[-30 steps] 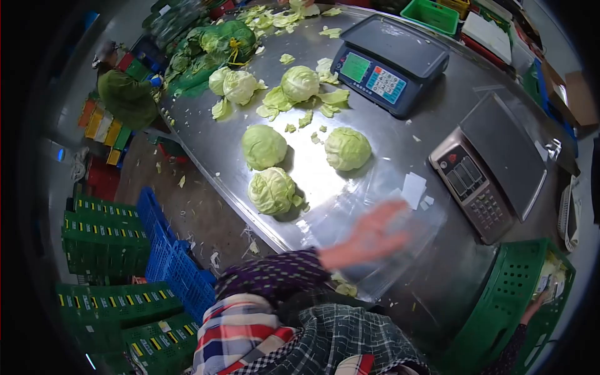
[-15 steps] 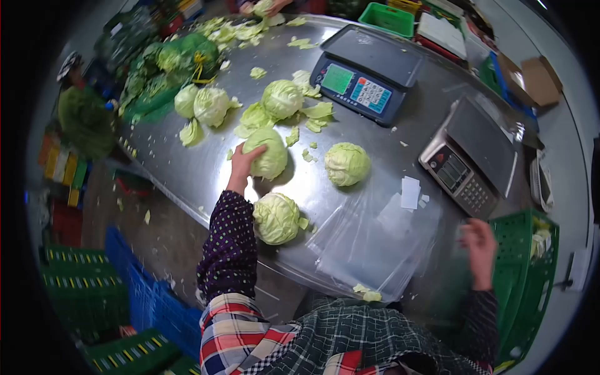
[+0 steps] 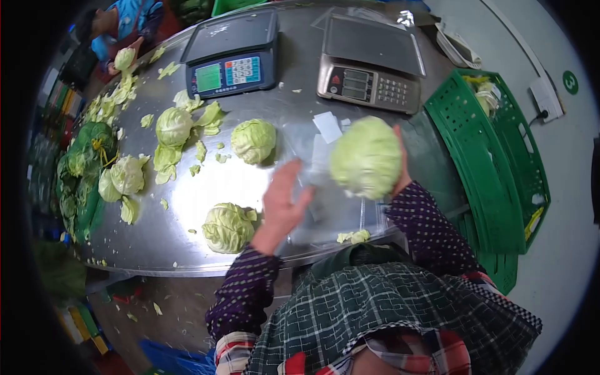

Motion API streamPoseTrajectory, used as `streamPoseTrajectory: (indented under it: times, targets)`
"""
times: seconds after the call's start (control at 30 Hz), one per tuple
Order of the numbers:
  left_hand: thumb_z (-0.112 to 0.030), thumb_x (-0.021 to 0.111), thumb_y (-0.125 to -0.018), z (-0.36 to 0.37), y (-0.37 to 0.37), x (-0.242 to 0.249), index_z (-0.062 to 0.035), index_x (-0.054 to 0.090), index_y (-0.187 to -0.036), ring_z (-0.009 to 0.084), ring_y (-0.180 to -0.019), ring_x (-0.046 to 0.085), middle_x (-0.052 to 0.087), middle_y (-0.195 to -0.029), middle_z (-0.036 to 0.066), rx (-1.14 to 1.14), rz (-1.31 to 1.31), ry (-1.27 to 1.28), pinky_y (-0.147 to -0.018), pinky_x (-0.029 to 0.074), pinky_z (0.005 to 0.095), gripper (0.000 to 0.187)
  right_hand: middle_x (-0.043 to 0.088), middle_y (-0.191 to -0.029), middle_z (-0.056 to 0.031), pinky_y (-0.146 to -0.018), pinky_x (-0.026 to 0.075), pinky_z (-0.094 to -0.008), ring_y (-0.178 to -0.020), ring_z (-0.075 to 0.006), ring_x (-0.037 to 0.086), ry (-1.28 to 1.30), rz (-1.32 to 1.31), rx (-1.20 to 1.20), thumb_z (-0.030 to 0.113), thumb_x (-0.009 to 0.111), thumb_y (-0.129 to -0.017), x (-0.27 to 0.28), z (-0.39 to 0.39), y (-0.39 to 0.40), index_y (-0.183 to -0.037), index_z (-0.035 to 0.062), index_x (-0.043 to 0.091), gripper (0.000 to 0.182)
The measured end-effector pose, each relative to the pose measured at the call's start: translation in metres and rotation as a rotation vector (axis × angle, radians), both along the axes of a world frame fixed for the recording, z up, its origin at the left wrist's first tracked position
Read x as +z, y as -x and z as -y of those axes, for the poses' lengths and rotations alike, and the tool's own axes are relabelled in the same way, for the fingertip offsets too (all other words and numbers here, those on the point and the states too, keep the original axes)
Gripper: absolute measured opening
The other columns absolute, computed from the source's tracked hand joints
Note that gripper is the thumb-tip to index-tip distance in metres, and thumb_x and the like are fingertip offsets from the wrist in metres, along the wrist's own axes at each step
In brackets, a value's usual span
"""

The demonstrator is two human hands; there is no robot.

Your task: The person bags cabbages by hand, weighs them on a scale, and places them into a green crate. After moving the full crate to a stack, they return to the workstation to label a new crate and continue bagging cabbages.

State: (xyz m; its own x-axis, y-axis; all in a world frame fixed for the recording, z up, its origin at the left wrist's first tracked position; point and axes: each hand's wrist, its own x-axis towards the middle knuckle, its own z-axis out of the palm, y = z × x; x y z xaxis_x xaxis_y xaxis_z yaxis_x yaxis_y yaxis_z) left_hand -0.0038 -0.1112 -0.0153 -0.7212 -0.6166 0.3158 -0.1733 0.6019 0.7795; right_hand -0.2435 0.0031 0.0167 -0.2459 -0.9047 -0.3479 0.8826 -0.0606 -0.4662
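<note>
My right hand (image 3: 401, 159) holds a large pale green cabbage (image 3: 365, 157) above the right part of the metal table, gripping it from its right side; most of those fingers are hidden behind it. To the left, my left hand (image 3: 284, 203) is in the air with fingers apart, holding nothing. Close to its wrist lies one cabbage (image 3: 228, 228) near the table's front edge. Another cabbage (image 3: 253, 141) sits farther back, beyond my left fingertips. Clear plastic bags (image 3: 312, 219) lie flat beneath my hands, with white paper slips (image 3: 327, 127) behind them.
A blue-grey scale (image 3: 231, 53) and a silver scale (image 3: 370, 65) stand at the back. Green crates (image 3: 481, 169) are at the right edge. More cabbages (image 3: 174, 127) and loose leaves lie leftward, beside a green net sack (image 3: 87, 159). A co-worker (image 3: 125, 28) handles a cabbage at far left.
The cabbage under my left hand has come rightward and is now in my right hand. My left hand has let go. The view has turned to the right.
</note>
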Motion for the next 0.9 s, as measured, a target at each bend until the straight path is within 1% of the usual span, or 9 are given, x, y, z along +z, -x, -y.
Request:
streamPoseTrajectory:
  times: [0.07,0.17,0.27,0.53,0.6,0.73,0.8,0.87,0.9]
  targets:
    - [-0.026,0.06,-0.086,-0.032,0.032,-0.019,-0.0077,0.05,-0.129,0.032,-0.127,0.042,0.043,-0.139,0.013,-0.207,0.263,0.414,-0.104,0.036,0.0409,0.048,0.054,-0.125,-0.0176,-0.097,0.045,-0.0476,-0.111,-0.0312,0.056,0.037,0.046,-0.179,0.064,0.044,-0.086,-0.031,-0.064,0.01,-0.127,0.0035,0.049,0.073]
    - [-0.021,0.059,-0.084,-0.045,0.059,-0.082,-0.0051,0.053,-0.125,0.0333,-0.122,0.047,0.052,-0.129,0.015,-0.163,0.36,0.568,-0.102,0.037,0.0421,0.044,0.054,-0.126,-0.0173,-0.098,0.043,-0.0479,-0.113,-0.0316,0.054,0.028,0.147,-0.305,0.063,0.044,-0.087,-0.048,-0.143,-0.005,-0.128,0.0038,0.049,0.072]
    - [-0.018,0.062,-0.079,-0.042,0.08,-0.077,-0.0011,0.058,-0.114,0.0329,-0.118,0.049,0.054,-0.124,0.015,-0.244,0.307,0.549,-0.097,0.041,0.0429,0.039,0.053,-0.127,-0.017,-0.099,0.041,-0.0483,-0.115,-0.0321,0.053,0.044,0.234,-0.357,0.061,0.045,-0.088,-0.054,-0.185,-0.027,-0.128,0.004,0.048,0.07]
    - [-0.009,0.063,-0.072,-0.033,0.118,-0.08,-0.0037,0.064,-0.088,0.0268,-0.088,0.06,0.062,-0.096,0.011,-0.435,0.476,0.549,-0.067,0.051,0.037,0.017,0.051,-0.129,-0.0163,-0.103,0.037,-0.0492,-0.119,-0.0332,0.048,0.1,0.404,-0.323,0.058,0.045,-0.089,-0.089,-0.184,-0.032,-0.13,0.0047,0.047,0.067]
    - [-0.008,0.06,-0.068,-0.042,0.117,-0.065,-0.0073,0.062,-0.079,0.0255,-0.073,0.06,0.059,-0.082,0.008,-0.285,0.306,0.271,-0.057,0.05,0.038,0.011,0.051,-0.129,-0.0163,-0.103,0.037,-0.0488,-0.119,-0.0333,0.048,0.071,0.401,-0.278,0.058,0.045,-0.089,-0.099,-0.171,-0.028,-0.129,0.0048,0.047,0.067]
    - [-0.005,0.06,-0.068,-0.056,0.114,-0.02,-0.0093,0.061,-0.08,0.0242,-0.067,0.058,0.053,-0.073,0.006,-0.364,0.205,0.492,-0.053,0.047,0.0385,0.013,0.057,-0.122,-0.0141,-0.1,0.041,-0.0435,-0.113,-0.0282,0.054,-0.359,0.238,-0.351,0.053,0.043,-0.092,-0.033,-0.124,-0.02,-0.123,0.0045,0.053,0.059]
    - [-0.004,0.059,-0.067,-0.053,0.112,-0.015,-0.0091,0.062,-0.084,0.0237,-0.069,0.056,0.053,-0.076,0.006,-0.434,0.205,0.587,-0.054,0.047,0.0375,0.018,0.059,-0.117,-0.013,-0.098,0.043,-0.0426,-0.109,-0.0264,0.057,-0.318,0.415,-0.368,0.051,0.042,-0.092,-0.064,-0.117,-0.014,-0.119,0.0038,0.056,0.056]
    - [-0.003,0.059,-0.065,-0.054,0.113,-0.013,-0.0089,0.062,-0.087,0.0236,-0.07,0.055,0.052,-0.08,0.008,-0.479,0.297,0.693,-0.054,0.046,0.0362,0.023,0.061,-0.115,-0.0132,-0.096,0.045,-0.0408,-0.107,-0.0257,0.058,0.179,0.328,-0.206,0.05,0.042,-0.093,-0.112,-0.117,-0.006,-0.119,0.0036,0.056,0.055]
    - [-0.002,0.06,-0.065,-0.054,0.116,-0.013,-0.0069,0.063,-0.089,0.024,-0.071,0.057,0.052,-0.083,0.008,-0.465,0.367,0.678,-0.054,0.046,0.0363,0.025,0.061,-0.115,-0.0132,-0.096,0.045,-0.0408,-0.107,-0.0257,0.058,0.185,0.33,-0.198,0.05,0.042,-0.093,-0.11,-0.115,-0.003,-0.119,0.0036,0.056,0.055]
